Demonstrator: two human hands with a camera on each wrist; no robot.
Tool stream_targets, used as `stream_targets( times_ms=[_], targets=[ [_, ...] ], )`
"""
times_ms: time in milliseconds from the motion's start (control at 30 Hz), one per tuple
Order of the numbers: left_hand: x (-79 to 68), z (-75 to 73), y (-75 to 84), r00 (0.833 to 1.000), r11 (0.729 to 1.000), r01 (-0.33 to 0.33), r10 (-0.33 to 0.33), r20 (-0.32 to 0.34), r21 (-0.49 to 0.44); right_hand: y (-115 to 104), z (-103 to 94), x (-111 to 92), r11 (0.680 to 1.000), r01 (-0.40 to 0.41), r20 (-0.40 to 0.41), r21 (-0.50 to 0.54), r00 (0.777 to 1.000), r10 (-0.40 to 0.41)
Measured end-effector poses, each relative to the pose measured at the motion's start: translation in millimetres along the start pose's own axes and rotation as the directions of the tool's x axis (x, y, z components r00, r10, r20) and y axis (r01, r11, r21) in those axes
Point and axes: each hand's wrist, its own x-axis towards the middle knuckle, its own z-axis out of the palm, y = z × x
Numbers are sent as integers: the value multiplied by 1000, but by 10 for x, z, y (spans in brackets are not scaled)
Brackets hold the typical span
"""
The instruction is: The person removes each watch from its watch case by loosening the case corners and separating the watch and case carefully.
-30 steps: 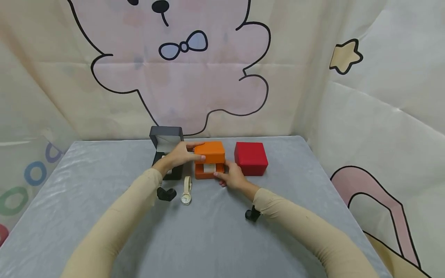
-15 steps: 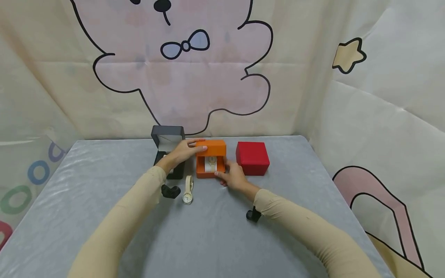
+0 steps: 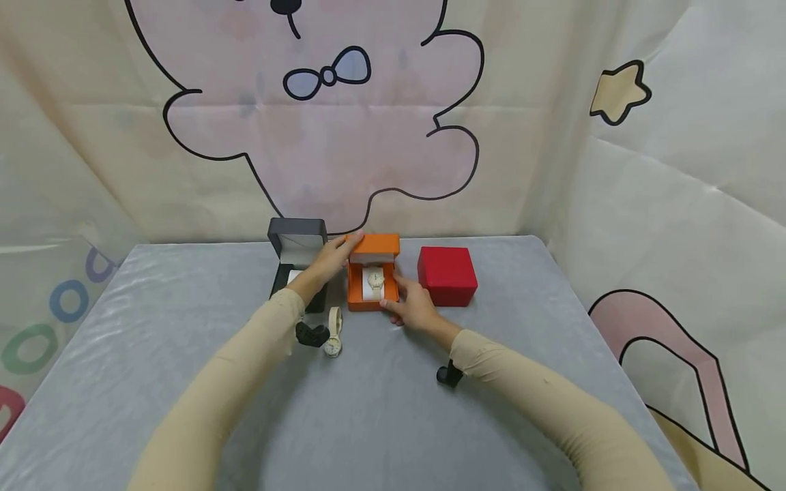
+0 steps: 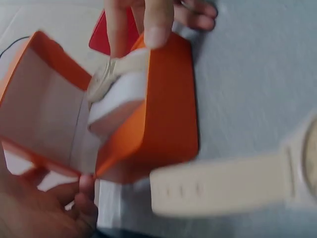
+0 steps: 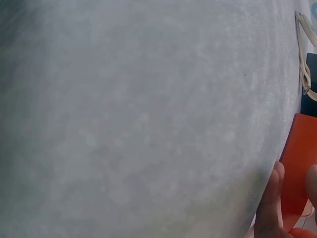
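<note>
The right hand (image 3: 417, 308) pinches the orange box (image 3: 365, 306), likely steadying it. The left hand (image 3: 329, 260) grips its raised lid (image 3: 381, 243), fingers bent.

An orange box (image 3: 366, 307) stands apart to the left of the red box (image 3: 447, 276), base flat, lid (image 3: 376, 243) raised and tilted back; inside, a cream-strapped watch (image 3: 376, 278) wraps around a white cushion (image 4: 119, 103).

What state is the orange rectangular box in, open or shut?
The orange rectangular box is open: its lid stands raised at the back, exposing a cream-strapped round watch on a white cushion inside.
</note>
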Motion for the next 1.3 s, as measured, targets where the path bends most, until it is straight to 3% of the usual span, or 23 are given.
stream_targets(
  times_ms=[100,233,367,467,567,767,1033,1300],
  targets=[
    [9,61,55,999,1000,19,-19,-41,7,15,-3,-13,1000,-16,-5,6,1000,16],
    [34,86,113,995,996,72,-76,-68,-59,26,3,-12,1000,-18,-7,20,1000,18],
    [-17,20,120,988,982,149,-153,-24,-115,28,28,-6,1000,-12,5,29,1000,12],
    [-70,-38,112,987,981,160,-160,9,-108,26,41,-3,999,-15,-1,32,1000,15],
    [-130,-78,110,992,989,126,-124,22,-78,18,32,-5,999,-24,-13,40,1000,25],
    [-236,-109,89,999,998,19,-16,-37,64,22,19,8,998,-49,-6,50,999,50],
    [-334,-159,4,994,977,-38,59,-95,210,31,33,4,998,-31,-6,49,999,31],
    [-418,-178,-36,981,961,-133,163,-108,243,14,10,-2,1000,1,-25,-20,1000,-2]
  ],
)
